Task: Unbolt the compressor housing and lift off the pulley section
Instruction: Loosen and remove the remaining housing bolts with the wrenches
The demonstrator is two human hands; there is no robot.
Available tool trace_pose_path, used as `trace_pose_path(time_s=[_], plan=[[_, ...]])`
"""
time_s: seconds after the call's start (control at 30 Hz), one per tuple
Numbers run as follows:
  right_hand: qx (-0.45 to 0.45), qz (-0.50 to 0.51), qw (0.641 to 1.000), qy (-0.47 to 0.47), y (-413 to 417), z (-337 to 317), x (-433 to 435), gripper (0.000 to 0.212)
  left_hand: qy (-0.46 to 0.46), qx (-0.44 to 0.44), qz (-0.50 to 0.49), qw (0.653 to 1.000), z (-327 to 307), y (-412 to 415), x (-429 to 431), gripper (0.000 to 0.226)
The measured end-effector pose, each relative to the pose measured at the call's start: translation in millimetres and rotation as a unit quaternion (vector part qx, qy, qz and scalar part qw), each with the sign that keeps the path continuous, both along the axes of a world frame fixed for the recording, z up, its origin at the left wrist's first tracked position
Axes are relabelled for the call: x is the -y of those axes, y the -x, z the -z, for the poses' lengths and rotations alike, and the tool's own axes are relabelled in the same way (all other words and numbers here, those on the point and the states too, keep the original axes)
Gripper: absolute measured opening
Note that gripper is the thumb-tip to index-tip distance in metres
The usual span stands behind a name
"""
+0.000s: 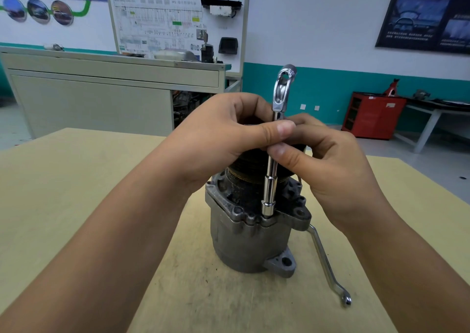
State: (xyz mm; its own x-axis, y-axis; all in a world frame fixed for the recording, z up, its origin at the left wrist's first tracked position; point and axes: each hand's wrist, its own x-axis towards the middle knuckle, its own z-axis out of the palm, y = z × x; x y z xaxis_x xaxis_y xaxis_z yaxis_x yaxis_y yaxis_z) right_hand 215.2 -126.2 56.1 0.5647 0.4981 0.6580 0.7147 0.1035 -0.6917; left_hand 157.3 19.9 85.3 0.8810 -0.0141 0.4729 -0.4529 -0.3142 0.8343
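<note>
Both bare forearms reached forward and converged. The left hand (229,131) curled, its thumb pressed across the extension bar (270,177). The right hand (330,172) pinched the same bar just below, its thumb facing the camera.

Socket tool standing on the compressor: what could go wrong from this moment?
1. The left hand and right hand only pinch the thin socket tool; it may tilt and slip off its seat.
2. The compressor stands upright on the table, no clamp visible; turning force could tip it.
3. The wrench lying beside it might get knocked off.
</note>
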Motion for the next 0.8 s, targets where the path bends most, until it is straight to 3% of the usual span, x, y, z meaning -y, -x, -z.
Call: trace_pose_path(time_s=[0.33,0.57,0.8], plan=[[0.001,0.033,0.999,-0.016,1.8,2.5,-5.1,0.020,0.028,0.007,-0.006,1.000,1.7,-3.2,4.7,0.017],[-0.016,0.055,0.997,-0.055,3.3,7.0,-7.4,0.022,0.039,0.013,-0.016,0.999,0.7,-0.5,7.6,0.029],[0.000,0.032,0.998,-0.045,2.1,7.1,-5.3,0.027,0.007,0.003,0.011,1.000,1.5,-3.2,1.7,0.023]])
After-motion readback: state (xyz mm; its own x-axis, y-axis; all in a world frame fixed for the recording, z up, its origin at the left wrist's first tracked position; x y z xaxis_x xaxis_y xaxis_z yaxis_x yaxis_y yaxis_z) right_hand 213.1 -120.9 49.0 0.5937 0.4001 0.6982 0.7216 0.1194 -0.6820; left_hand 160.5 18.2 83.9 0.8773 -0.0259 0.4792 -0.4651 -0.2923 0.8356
